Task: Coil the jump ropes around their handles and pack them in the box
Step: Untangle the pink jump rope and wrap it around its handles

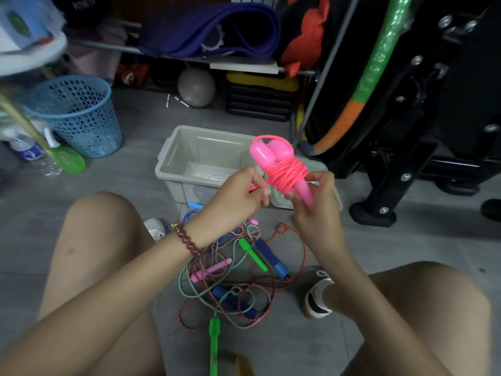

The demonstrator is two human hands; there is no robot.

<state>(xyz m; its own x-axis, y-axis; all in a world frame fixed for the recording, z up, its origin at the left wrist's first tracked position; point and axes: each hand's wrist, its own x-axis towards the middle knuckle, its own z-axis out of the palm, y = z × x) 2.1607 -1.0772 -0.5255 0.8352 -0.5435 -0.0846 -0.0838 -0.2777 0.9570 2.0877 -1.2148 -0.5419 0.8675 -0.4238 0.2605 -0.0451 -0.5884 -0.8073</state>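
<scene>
In front of the grey box (173, 147), the right hand (317, 210) grips the coiled pink jump rope (284, 173); the left hand (233, 202) pinches its end.

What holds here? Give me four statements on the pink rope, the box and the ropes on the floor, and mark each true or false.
1. The pink rope is wound around its two handles. True.
2. The box already holds a coiled rope. False: no rope shows inside it.
3. The right hand grips the handles while the left hand pinches the pink rope. True.
4. The other ropes lie neatly coiled on the floor. False: they lie in a loose tangle, their handles mixed in.
</scene>
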